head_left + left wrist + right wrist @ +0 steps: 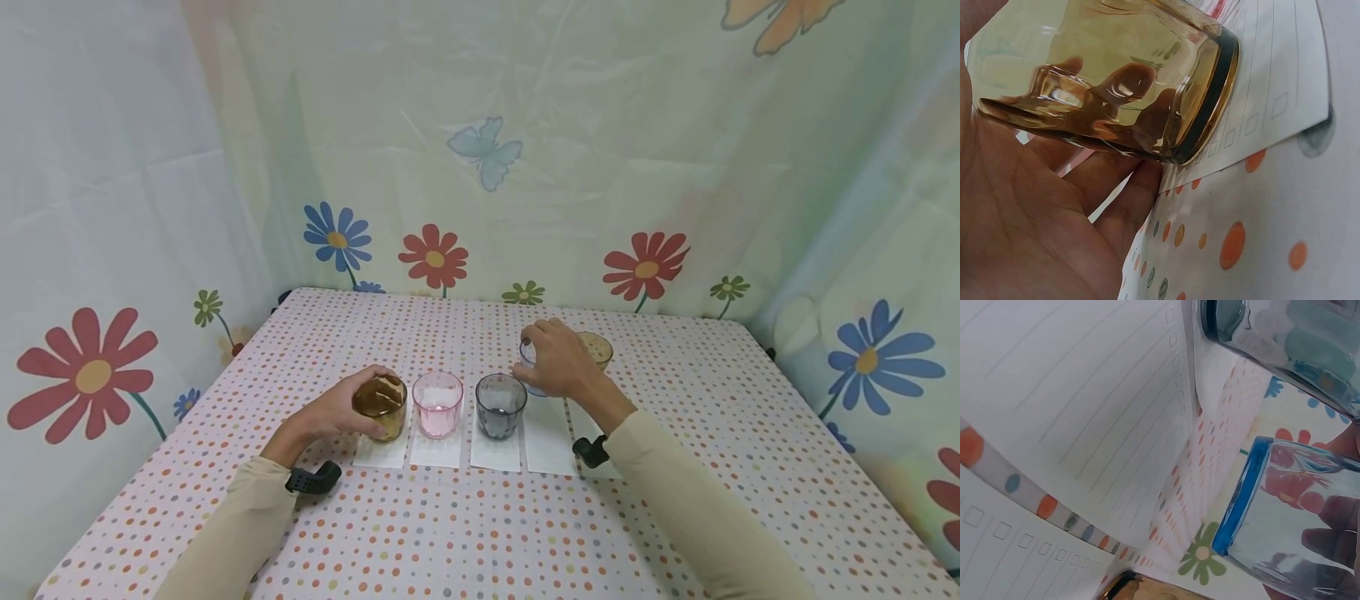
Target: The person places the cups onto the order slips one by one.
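My left hand (336,407) grips an amber drinking glass (381,408) from its left side, over the leftmost paper slip. Its fingers show through the glass in the left wrist view, and the base (1213,94) is at the slip. My right hand (561,360) holds a clear, blue-tinted glass (1297,515) beyond the fourth slip. That glass is mostly hidden by the hand in the head view; the right wrist view shows its base apart from the paper. Between the hands, a pink glass (438,406) and a grey glass (501,407) stand upright on their slips.
Another yellowish glass (597,348) is just behind my right hand, partly hidden. White ruled paper slips (550,446) lie side by side on the dotted tablecloth (420,533). A flowered curtain (390,125) surrounds the table's back and sides.
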Available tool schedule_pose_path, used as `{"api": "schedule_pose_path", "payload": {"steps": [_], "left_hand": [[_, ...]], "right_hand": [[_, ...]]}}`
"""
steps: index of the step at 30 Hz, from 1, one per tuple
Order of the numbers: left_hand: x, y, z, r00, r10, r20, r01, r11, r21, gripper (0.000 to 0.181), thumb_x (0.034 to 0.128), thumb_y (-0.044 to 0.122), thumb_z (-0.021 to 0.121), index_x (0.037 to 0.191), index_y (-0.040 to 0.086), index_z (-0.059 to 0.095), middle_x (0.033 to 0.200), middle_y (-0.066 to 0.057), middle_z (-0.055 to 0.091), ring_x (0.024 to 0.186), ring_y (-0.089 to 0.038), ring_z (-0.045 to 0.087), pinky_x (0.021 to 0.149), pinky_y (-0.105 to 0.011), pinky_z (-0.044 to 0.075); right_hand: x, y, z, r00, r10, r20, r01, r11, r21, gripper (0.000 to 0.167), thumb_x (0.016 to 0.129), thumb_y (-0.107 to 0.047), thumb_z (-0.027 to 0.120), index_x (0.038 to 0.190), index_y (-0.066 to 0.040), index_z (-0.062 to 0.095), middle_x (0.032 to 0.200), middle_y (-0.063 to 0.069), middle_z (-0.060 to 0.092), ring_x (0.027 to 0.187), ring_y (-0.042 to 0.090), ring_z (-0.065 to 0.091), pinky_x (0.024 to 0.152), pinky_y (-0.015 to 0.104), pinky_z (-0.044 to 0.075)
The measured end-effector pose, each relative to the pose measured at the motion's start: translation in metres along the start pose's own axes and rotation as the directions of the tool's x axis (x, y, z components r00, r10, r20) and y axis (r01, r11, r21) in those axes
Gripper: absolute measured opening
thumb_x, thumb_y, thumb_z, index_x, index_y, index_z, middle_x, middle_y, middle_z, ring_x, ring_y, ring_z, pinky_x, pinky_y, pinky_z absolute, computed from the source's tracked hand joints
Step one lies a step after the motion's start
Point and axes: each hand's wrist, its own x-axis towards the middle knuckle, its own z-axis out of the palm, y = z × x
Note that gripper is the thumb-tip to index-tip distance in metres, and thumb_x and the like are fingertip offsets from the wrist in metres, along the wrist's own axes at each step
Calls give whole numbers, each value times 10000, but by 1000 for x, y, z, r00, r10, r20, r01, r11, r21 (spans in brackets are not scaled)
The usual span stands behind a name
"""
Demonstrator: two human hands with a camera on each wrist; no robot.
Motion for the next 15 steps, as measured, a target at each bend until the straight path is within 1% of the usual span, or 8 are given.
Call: {"api": "schedule_pose_path", "payload": {"steps": [6, 9, 15], "left_hand": [[0, -1, 3, 1000, -8, 2, 8, 1000, -1, 791, 768, 85, 831, 1445, 16, 429, 1375, -216, 549, 1254, -375, 546, 999, -345, 497], [0, -1, 2, 1000, -11, -2, 11, 1000, -1, 795, 765, 77, 828, 1447, 11, 424, 1376, -220, 547, 1255, -375, 544, 997, -344, 499], [1, 2, 0, 1000, -1, -5, 1, 1000, 11, 779, 770, 78, 821, 1442, 17, 431, 1368, -215, 556, 1252, -374, 552, 1003, -354, 500]], "right_hand": [[-8, 1, 0, 1000, -4, -12, 4, 999, 35, 450, 845, -366, 741, 1173, -65, 681, 1139, 110, 679, 1076, 314, 586, 892, 486, 515], [-11, 3, 1, 999, -12, -34, 14, 998, 64, 439, 838, -342, 735, 1169, -58, 679, 1117, 101, 681, 1066, 310, 588, 887, 489, 512], [-14, 5, -1, 996, 8, -86, 4, 991, 137, 449, 818, -337, 757, 1164, -60, 691, 1091, 91, 681, 1080, 291, 588, 894, 495, 508]]}}
